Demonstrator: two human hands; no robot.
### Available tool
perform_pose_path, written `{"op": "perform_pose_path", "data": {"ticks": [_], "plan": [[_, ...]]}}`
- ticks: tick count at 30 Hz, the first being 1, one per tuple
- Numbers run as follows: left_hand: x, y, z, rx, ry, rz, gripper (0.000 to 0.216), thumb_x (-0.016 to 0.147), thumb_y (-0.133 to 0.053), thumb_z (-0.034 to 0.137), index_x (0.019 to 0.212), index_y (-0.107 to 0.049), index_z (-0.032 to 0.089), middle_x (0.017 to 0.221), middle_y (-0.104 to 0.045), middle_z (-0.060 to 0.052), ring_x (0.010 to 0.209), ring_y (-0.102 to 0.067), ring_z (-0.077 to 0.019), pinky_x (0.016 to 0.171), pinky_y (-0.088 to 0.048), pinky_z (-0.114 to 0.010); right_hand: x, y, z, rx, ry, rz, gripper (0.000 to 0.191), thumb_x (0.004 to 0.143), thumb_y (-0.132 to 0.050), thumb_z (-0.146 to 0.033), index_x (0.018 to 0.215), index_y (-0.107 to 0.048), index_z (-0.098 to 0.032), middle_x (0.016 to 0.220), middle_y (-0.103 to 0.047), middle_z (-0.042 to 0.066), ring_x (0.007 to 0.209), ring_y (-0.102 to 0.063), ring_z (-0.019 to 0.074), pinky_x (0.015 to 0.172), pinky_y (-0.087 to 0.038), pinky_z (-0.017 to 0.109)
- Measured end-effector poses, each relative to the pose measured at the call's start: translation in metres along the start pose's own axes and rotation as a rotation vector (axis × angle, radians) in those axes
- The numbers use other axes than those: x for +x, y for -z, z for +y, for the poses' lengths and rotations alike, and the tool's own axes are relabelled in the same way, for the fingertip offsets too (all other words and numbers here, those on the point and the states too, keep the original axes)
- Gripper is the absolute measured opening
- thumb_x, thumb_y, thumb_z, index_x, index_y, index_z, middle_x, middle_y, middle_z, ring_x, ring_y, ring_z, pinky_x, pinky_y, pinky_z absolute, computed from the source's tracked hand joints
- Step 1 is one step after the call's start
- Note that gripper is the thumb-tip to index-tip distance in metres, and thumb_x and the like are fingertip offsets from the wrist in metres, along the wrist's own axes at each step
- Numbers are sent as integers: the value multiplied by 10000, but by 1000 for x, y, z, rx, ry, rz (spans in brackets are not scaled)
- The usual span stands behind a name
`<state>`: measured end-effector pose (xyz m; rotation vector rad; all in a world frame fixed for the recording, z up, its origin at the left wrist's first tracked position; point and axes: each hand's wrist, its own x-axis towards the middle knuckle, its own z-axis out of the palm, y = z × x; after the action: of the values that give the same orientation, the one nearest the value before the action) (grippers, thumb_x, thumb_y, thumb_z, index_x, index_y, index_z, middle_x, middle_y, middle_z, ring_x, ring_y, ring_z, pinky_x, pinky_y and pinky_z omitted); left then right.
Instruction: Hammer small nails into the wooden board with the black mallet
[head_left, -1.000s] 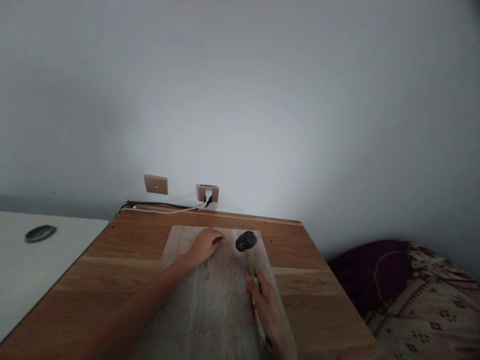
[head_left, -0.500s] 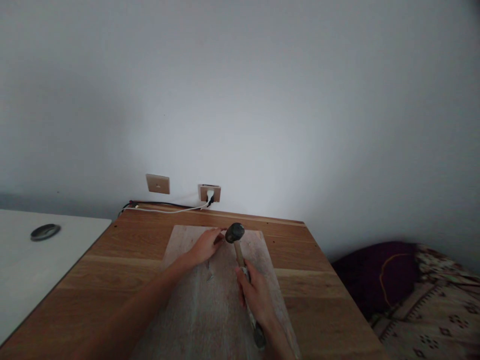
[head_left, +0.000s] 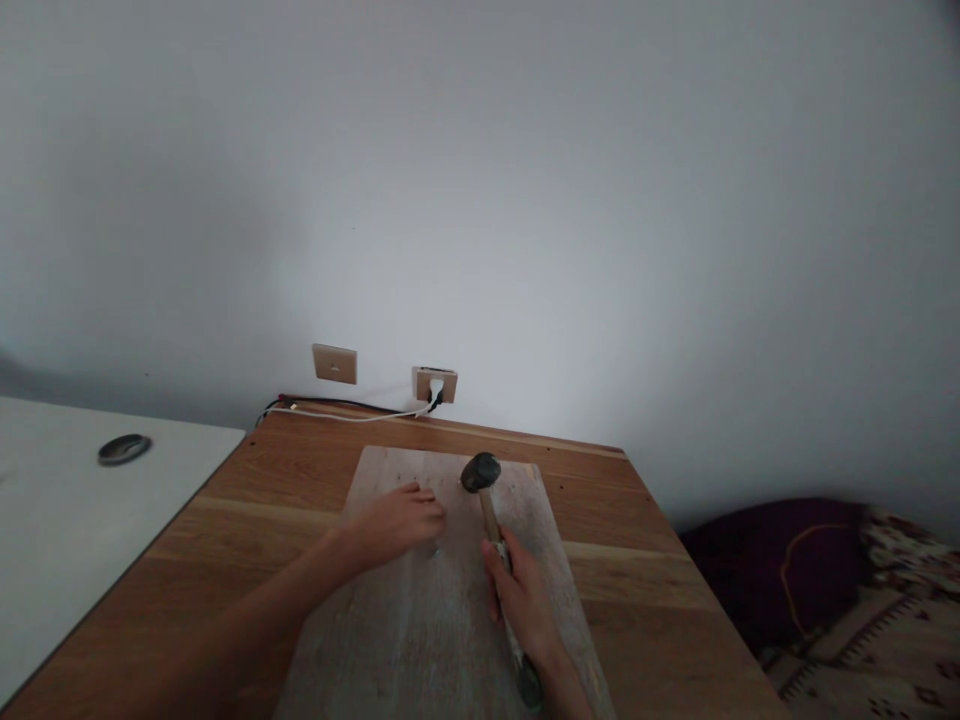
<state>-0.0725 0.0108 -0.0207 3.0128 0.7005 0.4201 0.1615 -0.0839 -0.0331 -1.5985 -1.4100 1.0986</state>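
Observation:
My right hand (head_left: 521,590) is wrapped round the handle of a rubber mallet (head_left: 481,472). Its dark, rounded head lies over the upper part of a pale wooden board (head_left: 420,640), with the wooden shaft slanting down towards me. Over the board's left half is my left hand (head_left: 401,522), fingers loosely bent and slightly apart. Nothing shows in them, though the fingertips are partly hidden. A small shiny piece (head_left: 436,551), too small to name, lies just below those fingers. Small dark marks dot the board near its far edge.
The board rests on a brown wooden tabletop (head_left: 637,580) against a white wall. A white cable (head_left: 360,417) runs along the back edge to a wall socket (head_left: 436,384). On a white surface at left sits a dark oval dish (head_left: 124,449). Purple cloth (head_left: 772,560) lies at right.
My left hand has drawn back from beside the mallet head, towards me and a little left on the board. The mallet stays in my right hand. The view has shifted slightly left.

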Motion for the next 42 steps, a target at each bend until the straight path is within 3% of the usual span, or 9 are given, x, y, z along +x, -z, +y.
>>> {"op": "perform_pose_path", "data": {"ticks": [3,5,10,13,26,33,36,39,42], "plan": [[1,-6,7,63,-79,-23,151,911,-653,77,855,-674,216,863,-714,-34,880,-649,-208,874,-443,-326,-3,2,2,27,-1,13,523,973,-455,-644,1097,-588,-154,441,-488,-92,341,-452,126,353,-349,210],[4,-8,3,32,-26,-6,129,912,-657,97,910,-702,218,874,-724,-40,902,-660,-217,891,-453,-333,-5,3,2,43,-6,22,532,962,-474,-653,1106,-590,-154,439,-483,-96,337,-444,122,347,-342,209],[24,-14,-25,-368,501,239,236,895,-619,104,1069,-745,202,1031,-772,-63,955,-700,-215,893,-503,-317,-6,1,2,68,-7,46,517,936,-505,-683,1017,-593,-181,455,-501,-84,352,-464,120,348,-358,206],[35,-23,-37,-564,632,316,208,874,-604,103,988,-759,182,993,-789,-55,906,-716,-201,865,-522,-293,-6,-1,2,82,-14,45,531,925,-515,-708,1002,-594,-189,442,-490,-87,337,-451,121,337,-352,208],[39,-40,-36,-490,562,304,170,846,-612,118,911,-750,194,985,-763,-77,989,-686,-241,941,-514,-351,-4,-10,5,61,-10,7,663,909,-499,-768,1123,-612,-151,430,-494,-86,327,-457,129,337,-360,216],[36,-43,-39,-642,627,366,452,805,-617,68,1242,-638,181,1031,-749,-65,951,-699,-216,922,-536,-359,7,-16,-24,18,33,-40,648,928,-479,-729,1184,-615,-149,448,-495,-84,351,-478,136,370,-382,227],[21,-29,-34,-494,634,387,407,766,-629,53,1156,-648,170,1121,-701,-92,1042,-662,-230,942,-524,-362,12,-19,-28,-18,53,-76,597,936,-487,-697,1145,-625,-155,459,-501,-81,362,-490,134,378,-385,221],[-1,-8,-16,-307,512,228,165,831,-629,114,974,-665,186,1038,-687,-73,987,-652,-221,895,-517,-340,12,-22,-21,-8,59,-68,579,939,-480,-695,1110,-621,-160,458,-486,-87,346,-464,125,359,-369,215],[-14,2,18,-77,266,19,108,871,-695,234,967,-666,195,1012,-713,-74,993,-656,-249,905,-494,-376,9,-24,-13,16,40,-41,575,925,-495,-709,1061,-623,-165,445,-483,-85,332,-454,124,341,-360,213]]}}
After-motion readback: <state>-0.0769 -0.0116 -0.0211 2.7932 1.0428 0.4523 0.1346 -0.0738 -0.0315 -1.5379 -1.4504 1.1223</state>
